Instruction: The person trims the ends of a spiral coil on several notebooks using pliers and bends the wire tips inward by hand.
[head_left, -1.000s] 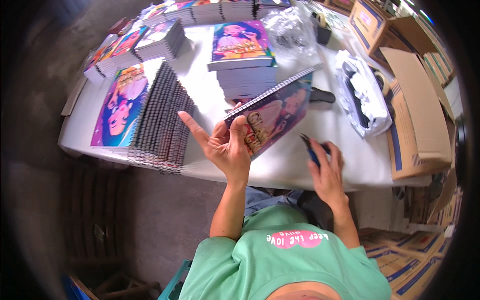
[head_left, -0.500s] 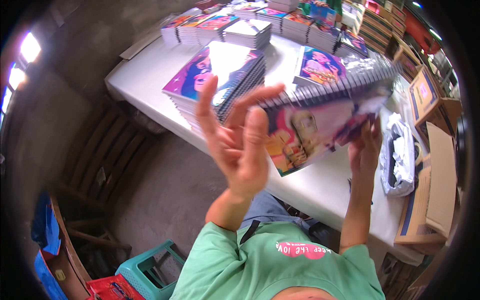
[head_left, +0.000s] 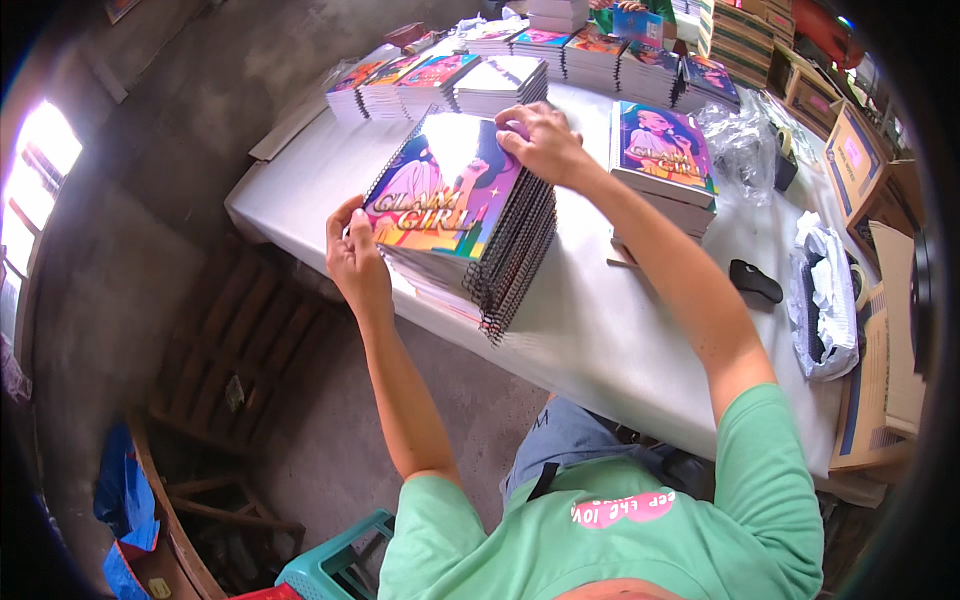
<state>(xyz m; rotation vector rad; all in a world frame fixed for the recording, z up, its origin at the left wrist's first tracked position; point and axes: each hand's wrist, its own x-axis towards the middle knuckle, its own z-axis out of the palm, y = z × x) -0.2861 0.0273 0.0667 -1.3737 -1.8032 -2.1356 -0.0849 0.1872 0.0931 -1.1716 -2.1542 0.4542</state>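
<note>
Top notebook [head_left: 445, 185], spiral-bound, multicoloured illustrated cover, face up on a tall notebook stack [head_left: 518, 255]; coils at both left and right sides. Left hand [head_left: 357, 262]: fingers touching its left corner. Right hand [head_left: 548, 145]: fingers bent over its far right corner. White-covered surface [head_left: 640, 355], beneath. Second stack [head_left: 665, 160], similar covers, right of the first. Black object [head_left: 757, 282], kind unclear, near it. Clear plastic film [head_left: 740, 150], crumpled. Plastic-lined basket [head_left: 828, 325], right. Notebook row [head_left: 590, 65], far side. Cardboard box [head_left: 868, 420], open, right edge. Teal stool [head_left: 325, 568], lower left.
</note>
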